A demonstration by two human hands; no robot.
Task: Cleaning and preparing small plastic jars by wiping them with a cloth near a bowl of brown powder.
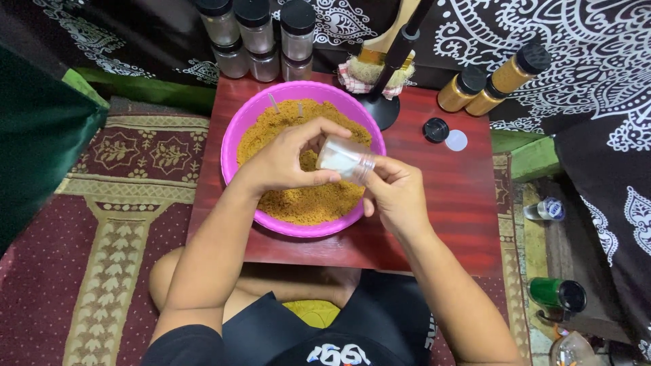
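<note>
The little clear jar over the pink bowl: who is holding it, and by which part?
Both hands hold the jar, tipped on its side. The left hand wraps its base end; the right hand pinches the open mouth end.

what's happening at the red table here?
A person sits at a low red table. Both hands hold a small clear jar sideways over a pink bowl of orange-brown powder: left hand around its base, right hand at its mouth. A loose black lid lies nearby.

Pink bowl (239, 129) w/ golden-brown powder (298, 203), red-brown table (461, 196).
</note>
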